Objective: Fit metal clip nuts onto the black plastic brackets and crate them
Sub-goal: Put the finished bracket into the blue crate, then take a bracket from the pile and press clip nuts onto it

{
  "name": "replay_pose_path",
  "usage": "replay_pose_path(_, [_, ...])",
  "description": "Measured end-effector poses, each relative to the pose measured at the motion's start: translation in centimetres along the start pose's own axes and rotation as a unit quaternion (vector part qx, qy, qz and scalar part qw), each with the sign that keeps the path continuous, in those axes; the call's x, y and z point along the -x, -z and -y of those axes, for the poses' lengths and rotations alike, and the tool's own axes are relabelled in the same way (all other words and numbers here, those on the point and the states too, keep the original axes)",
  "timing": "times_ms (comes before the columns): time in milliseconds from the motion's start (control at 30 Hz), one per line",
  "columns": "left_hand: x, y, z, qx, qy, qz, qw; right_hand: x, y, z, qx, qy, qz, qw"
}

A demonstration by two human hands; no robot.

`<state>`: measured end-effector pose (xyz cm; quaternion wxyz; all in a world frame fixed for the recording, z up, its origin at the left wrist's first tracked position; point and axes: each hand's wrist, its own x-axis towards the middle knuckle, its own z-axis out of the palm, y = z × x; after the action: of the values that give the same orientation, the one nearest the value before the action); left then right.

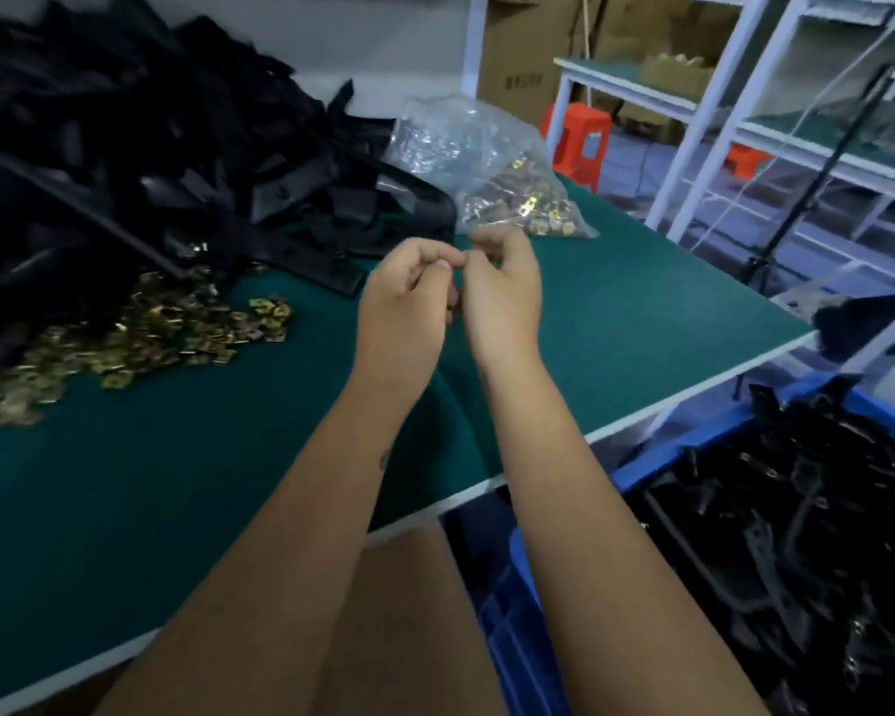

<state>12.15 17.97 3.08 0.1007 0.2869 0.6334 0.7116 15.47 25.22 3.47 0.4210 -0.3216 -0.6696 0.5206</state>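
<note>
Hands (456, 297) together above green table (616, 312)

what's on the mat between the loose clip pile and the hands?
Nothing: in the head view, only bare green mat separates the loose clips from the left hand.

Clip nuts (140, 333) lie before brackets (125, 147) (crate (657, 452) rightward).

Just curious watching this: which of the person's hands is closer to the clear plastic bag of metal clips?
The right hand. It sits just in front of the bag, close below its near edge. The left hand is beside the right one, a little farther from the bag.
</note>
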Motion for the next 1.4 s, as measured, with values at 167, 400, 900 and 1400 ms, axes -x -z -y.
replay_pose_path(167, [-2.2, 9.2, 2.4, -0.120, 0.047, -0.117, 0.985, 0.1, -8.1, -1.0, 0.166, 0.026, 0.145, 0.975])
replay_pose_path(400, [-2.7, 16.7, 3.9, -0.139, 0.085, -0.168, 0.972, -0.8, -13.4, -1.9, 0.349, 0.060, 0.145, 0.924])
replay_pose_path(900, [-3.2, 17.0, 4.0, -0.089, 0.092, -0.114, 0.985, -1.9, -12.9, -1.6, -0.166, -0.072, 0.016, 0.983])
replay_pose_path(1400, [-2.4, 18.8, 0.9, 0.104, 0.087, -0.150, 0.979, -0.8, -12.7, 0.3, -0.498, -0.130, 0.254, 0.819])
